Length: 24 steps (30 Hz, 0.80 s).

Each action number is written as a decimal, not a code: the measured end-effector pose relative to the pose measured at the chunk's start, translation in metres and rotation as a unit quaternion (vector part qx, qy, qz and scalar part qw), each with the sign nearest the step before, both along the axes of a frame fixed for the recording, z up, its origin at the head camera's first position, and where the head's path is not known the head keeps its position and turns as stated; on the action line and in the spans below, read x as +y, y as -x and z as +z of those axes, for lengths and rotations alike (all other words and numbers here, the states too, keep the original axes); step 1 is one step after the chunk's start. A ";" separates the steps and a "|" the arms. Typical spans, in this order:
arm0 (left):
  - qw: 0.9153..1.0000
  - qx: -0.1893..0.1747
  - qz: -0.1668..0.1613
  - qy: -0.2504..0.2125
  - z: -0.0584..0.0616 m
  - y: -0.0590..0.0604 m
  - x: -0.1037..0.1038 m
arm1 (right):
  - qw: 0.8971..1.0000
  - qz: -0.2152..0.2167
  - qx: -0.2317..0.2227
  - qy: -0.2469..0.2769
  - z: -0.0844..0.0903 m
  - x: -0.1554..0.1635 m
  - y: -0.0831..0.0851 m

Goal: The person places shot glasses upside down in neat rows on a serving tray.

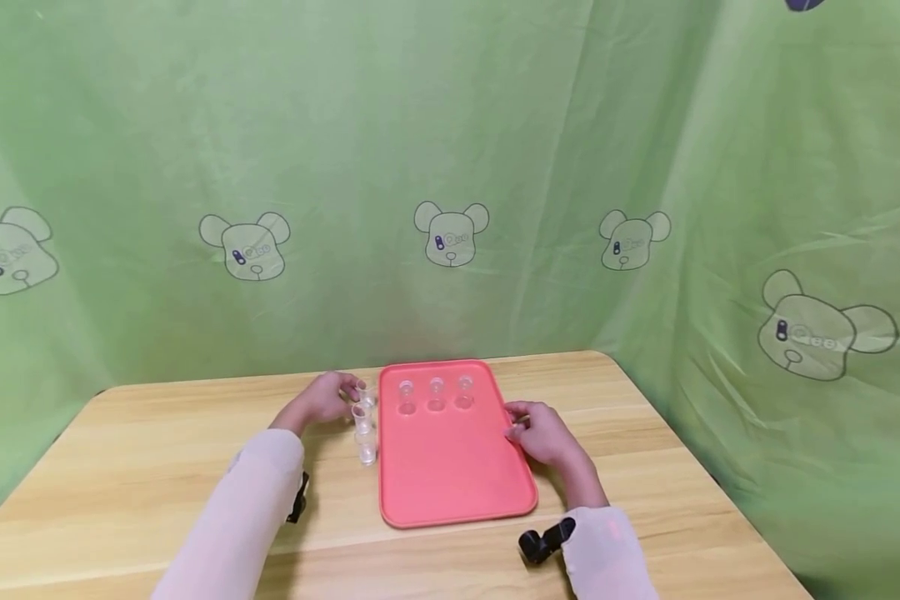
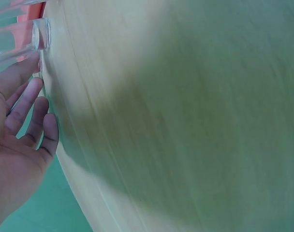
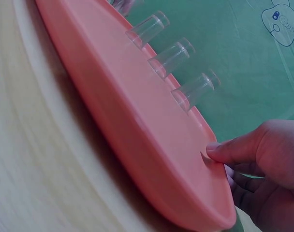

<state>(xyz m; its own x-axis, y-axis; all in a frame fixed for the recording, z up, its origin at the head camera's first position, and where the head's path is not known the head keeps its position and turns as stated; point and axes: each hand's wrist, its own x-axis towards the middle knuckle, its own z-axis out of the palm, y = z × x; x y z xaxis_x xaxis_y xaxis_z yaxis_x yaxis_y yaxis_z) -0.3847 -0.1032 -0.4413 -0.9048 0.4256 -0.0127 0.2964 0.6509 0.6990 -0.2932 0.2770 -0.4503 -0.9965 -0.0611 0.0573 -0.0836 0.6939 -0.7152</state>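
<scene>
A red tray (image 1: 457,467) lies on the wooden table. Three clear shot glasses stand in a row at its far end, among them a middle glass (image 1: 437,396). Left of the tray stand three more, a far glass (image 1: 368,395), a second glass (image 1: 362,419) and a near glass (image 1: 367,450). My left hand (image 1: 328,396) is at the far glass, thumb and a finger at its sides, other fingers loose; the thumb (image 2: 22,72) hides most of that glass. My right hand (image 1: 542,432) grips the tray's right edge, its thumb (image 3: 222,151) on top and fingers underneath.
A green curtain (image 1: 360,167) with bear-head drawings hangs behind the table (image 1: 157,467) and along its right side. Black wrist devices, such as the right one (image 1: 543,542), sit near both sleeves. The left glasses stand close to the tray's left rim.
</scene>
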 end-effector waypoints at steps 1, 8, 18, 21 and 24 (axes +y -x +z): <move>1.000 -0.003 0.002 -0.001 -0.001 -0.001 0.000 | 1.000 0.000 0.000 0.000 -0.001 0.000 -0.001; 1.000 -0.012 0.004 -0.006 -0.007 -0.004 -0.002 | 1.000 0.002 -0.014 0.008 -0.006 -0.002 -0.003; 1.000 0.002 -0.001 -0.008 -0.004 0.005 -0.001 | 1.000 -0.002 -0.030 0.007 0.002 0.000 0.004; 1.000 0.008 -0.005 -0.004 -0.003 0.007 -0.001 | 0.999 -0.003 -0.034 0.011 0.003 0.000 0.005; 1.000 0.014 -0.013 -0.001 -0.002 0.009 -0.001 | 0.999 -0.003 -0.035 0.013 0.004 0.001 0.005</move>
<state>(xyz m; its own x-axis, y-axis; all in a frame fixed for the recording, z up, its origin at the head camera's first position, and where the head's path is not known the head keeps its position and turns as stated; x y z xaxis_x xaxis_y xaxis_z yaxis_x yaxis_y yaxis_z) -0.3934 -0.1038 -0.4435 -0.8934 0.4490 0.0127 0.3322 0.6415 0.6915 -0.2982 0.2780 -0.4461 -0.9984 -0.0552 -0.0119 -0.0285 0.6746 -0.7377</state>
